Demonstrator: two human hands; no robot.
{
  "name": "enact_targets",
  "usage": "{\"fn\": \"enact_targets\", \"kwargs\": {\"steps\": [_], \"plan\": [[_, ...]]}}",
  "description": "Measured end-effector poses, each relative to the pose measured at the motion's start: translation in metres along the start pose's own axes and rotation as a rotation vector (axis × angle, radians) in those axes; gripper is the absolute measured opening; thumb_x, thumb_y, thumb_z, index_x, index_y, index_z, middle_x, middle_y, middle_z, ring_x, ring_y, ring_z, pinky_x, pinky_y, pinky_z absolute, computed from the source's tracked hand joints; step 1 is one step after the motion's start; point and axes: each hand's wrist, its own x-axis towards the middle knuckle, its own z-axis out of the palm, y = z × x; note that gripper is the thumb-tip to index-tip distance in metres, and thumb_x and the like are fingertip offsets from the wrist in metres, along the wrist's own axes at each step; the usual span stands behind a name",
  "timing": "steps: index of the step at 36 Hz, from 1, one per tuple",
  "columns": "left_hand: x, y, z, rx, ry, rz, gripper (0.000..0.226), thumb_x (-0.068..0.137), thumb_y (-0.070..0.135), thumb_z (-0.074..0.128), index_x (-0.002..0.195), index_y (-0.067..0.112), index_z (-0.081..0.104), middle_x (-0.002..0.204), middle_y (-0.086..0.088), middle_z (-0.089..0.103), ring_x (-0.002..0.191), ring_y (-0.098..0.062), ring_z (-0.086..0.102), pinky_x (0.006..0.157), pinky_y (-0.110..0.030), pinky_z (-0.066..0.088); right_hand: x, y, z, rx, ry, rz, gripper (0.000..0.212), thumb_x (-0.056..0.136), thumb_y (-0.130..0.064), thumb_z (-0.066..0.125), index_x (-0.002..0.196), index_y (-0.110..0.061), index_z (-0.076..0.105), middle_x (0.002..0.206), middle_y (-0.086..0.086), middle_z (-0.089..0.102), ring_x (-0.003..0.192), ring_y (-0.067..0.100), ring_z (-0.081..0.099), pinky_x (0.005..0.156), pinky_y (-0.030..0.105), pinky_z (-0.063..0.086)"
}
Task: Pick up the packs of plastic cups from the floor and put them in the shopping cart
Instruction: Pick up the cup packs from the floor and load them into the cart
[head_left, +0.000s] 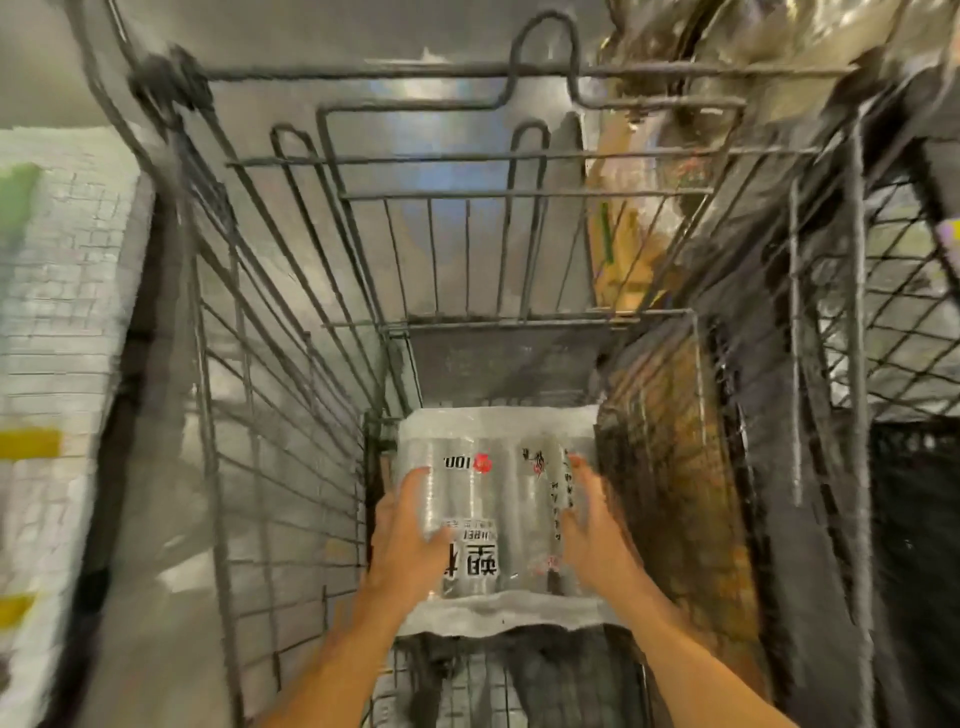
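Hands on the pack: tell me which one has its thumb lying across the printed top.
The left hand: its thumb lies over the pack of plastic cups; the right hand grips the side.

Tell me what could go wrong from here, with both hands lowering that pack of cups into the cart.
1. The left hand and right hand seem to press the pack of cups only from its sides; the slick wrap could slip out and drop.
2. The pack nearly fills the cart between its side walls, so knuckles may scrape the wires.
3. The loose wrap edge nearest the person could snag on the wires.
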Motion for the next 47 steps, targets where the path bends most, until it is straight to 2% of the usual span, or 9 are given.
{"fn": "enact_targets", "kwargs": {"steps": [5, 9, 12, 17, 22, 26, 30, 35, 47], "plan": [[0.017, -0.016, 0.014, 0.010, -0.012, -0.046, 0.084, 0.084, 0.013, 0.069, 0.133, 0.061, 0.021, 0.134, 0.006, 0.030, 0.105, -0.022, 0.057, 0.086, -0.047, 0.057, 0.016, 0.026, 0.022, 0.012, 0.149, 0.045, 0.066, 0.097, -0.007, 0.055, 0.153, -0.026, 0.026, 0.158, -0.005, 0.025, 0.145, 0.012, 0.024, 0.122, 0.039, 0.021], [0.022, -0.025, 0.027, -0.008, -0.011, -0.074, 0.081, 0.086, 0.007, 0.065, 0.133, 0.057, 0.022, 0.133, 0.005, 0.028, 0.113, -0.019, 0.045, 0.098, -0.050, 0.049, 0.025, 0.032, 0.030, -0.023, 0.190, 0.017, 0.064, 0.096, -0.010, 0.056, 0.153, -0.026, 0.030, 0.156, -0.002, 0.028, 0.138, 0.006, 0.025, 0.113, 0.026, 0.020], [0.023, -0.030, 0.031, 0.013, -0.009, -0.068, 0.078, 0.089, 0.007, 0.062, 0.138, 0.050, 0.020, 0.144, 0.000, 0.025, 0.119, -0.020, 0.042, 0.103, -0.047, 0.043, 0.027, 0.033, 0.032, -0.045, 0.184, 0.017, 0.065, 0.099, -0.014, 0.053, 0.155, -0.033, 0.025, 0.159, -0.008, 0.020, 0.131, -0.007, 0.012, 0.111, 0.023, 0.014], [0.009, -0.014, 0.022, 0.133, 0.013, -0.038, 0.078, 0.091, 0.021, 0.060, 0.148, 0.044, 0.012, 0.162, -0.005, -0.002, 0.149, -0.030, 0.007, 0.117, -0.052, 0.024, 0.008, 0.019, 0.023, -0.029, 0.150, 0.045, 0.067, 0.100, -0.022, 0.052, 0.149, -0.053, 0.018, 0.164, -0.009, 0.002, 0.151, 0.016, 0.005, 0.121, 0.042, 0.015], [-0.019, 0.044, -0.022, 0.239, -0.027, 0.150, 0.069, 0.092, 0.034, 0.054, 0.150, 0.042, 0.017, 0.164, -0.002, 0.003, 0.151, -0.023, 0.002, 0.121, -0.046, 0.015, -0.028, -0.034, -0.016, -0.129, 0.204, -0.003, 0.051, 0.100, -0.039, 0.046, 0.149, -0.040, 0.031, 0.160, -0.009, 0.022, 0.145, 0.017, 0.027, 0.114, 0.036, 0.030], [-0.035, 0.093, -0.060, 0.324, -0.089, 0.296, 0.065, 0.095, 0.041, 0.053, 0.152, 0.035, 0.024, 0.161, 0.004, 0.016, 0.149, -0.019, 0.017, 0.118, -0.038, 0.022, -0.049, -0.082, -0.053, -0.342, 0.216, -0.143, 0.055, 0.099, -0.035, 0.050, 0.150, -0.022, 0.036, 0.151, -0.001, 0.038, 0.139, 0.022, 0.037, 0.108, 0.032, 0.033], [-0.100, 0.170, -0.133, 0.421, -0.074, 0.533, 0.062, 0.090, 0.047, 0.051, 0.148, 0.028, 0.035, 0.152, 0.006, 0.035, 0.134, -0.016, 0.042, 0.109, -0.035, 0.039, -0.133, -0.160, -0.119, -0.447, 0.368, -0.207, 0.056, 0.098, -0.039, 0.051, 0.149, -0.023, 0.037, 0.155, 0.003, 0.037, 0.140, 0.024, 0.038, 0.112, 0.036, 0.036], [-0.188, 0.252, -0.200, 0.567, -0.054, 0.780, 0.061, 0.095, 0.045, 0.051, 0.149, 0.025, 0.033, 0.153, 0.003, 0.035, 0.137, -0.020, 0.038, 0.110, -0.036, 0.035, -0.255, -0.221, -0.178, -0.462, 0.506, -0.204, 0.057, 0.093, -0.044, 0.052, 0.146, -0.029, 0.038, 0.135, 0.002, 0.053, 0.115, 0.026, 0.057, 0.094, 0.040, 0.048], [-0.382, 0.332, -0.238, 0.679, -0.143, 1.135, 0.056, 0.092, 0.047, 0.056, 0.142, 0.026, 0.044, 0.144, 0.005, 0.048, 0.128, -0.015, 0.048, 0.106, -0.034, 0.041, -0.507, -0.239, -0.209, -0.352, 0.785, -0.045, 0.054, 0.093, -0.039, 0.056, 0.144, -0.029, 0.043, 0.132, 0.003, 0.060, 0.116, 0.023, 0.059, 0.098, 0.032, 0.045]]}}
